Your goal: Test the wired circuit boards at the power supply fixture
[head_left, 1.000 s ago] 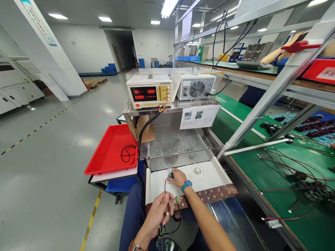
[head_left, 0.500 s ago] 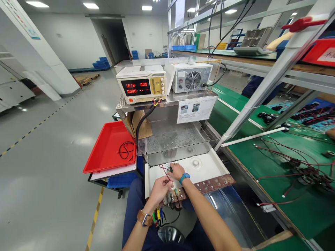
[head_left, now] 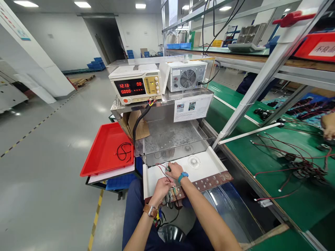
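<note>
Over the white tray (head_left: pixel 187 172), my left hand (head_left: pixel 162 189) pinches a thin red-and-black wire (head_left: pixel 160 168). Its fingertips are right beside a green-sleeved connector (head_left: pixel 174 191) on the brown terminal strip (head_left: pixel 206 183); whether they touch is too small to tell. My right hand (head_left: pixel 176 170) is closed on a small part with a green circuit board (head_left: pixel 168 169), low over the tray. The wire loops up close to this part, and my fingers partly cover it.
Ahead, a power supply (head_left: pixel 134 85) with lit red digits stands on a metal shelf beside a fan-vented unit (head_left: pixel 187 76). A red tray (head_left: pixel 101 151) lies left. At right, wired parts (head_left: pixel 306 167) lie on a green bench near a co-worker's hand (head_left: pixel 329 126).
My left fingertips have come closer to the green-sleeved connector with the wire. The right hand stays on the small part. The view has shifted slightly, and more of the co-worker's hand shows.
</note>
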The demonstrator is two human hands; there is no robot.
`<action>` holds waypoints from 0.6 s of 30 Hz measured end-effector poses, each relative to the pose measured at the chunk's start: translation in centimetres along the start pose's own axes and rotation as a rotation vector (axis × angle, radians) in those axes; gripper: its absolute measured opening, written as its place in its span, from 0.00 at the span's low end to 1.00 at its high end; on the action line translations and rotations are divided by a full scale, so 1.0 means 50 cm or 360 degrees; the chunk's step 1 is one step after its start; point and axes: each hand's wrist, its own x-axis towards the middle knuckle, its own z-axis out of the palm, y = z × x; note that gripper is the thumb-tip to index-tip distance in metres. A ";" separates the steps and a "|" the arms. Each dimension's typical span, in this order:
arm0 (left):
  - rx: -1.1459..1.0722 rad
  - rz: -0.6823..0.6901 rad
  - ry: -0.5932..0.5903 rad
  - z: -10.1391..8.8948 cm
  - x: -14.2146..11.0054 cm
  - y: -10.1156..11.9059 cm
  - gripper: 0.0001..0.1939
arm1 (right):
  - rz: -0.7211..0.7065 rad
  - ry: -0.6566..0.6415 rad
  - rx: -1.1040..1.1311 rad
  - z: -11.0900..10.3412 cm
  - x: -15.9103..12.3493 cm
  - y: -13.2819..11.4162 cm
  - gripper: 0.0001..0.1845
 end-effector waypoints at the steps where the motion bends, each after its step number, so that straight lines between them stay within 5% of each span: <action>1: -0.0003 -0.0014 -0.0007 0.000 0.000 0.000 0.15 | 0.0001 -0.0002 0.0001 0.000 0.000 0.000 0.18; 18: -0.0075 -0.0132 -0.0039 0.002 0.007 -0.002 0.11 | 0.0010 0.0044 0.0014 0.012 0.003 0.001 0.17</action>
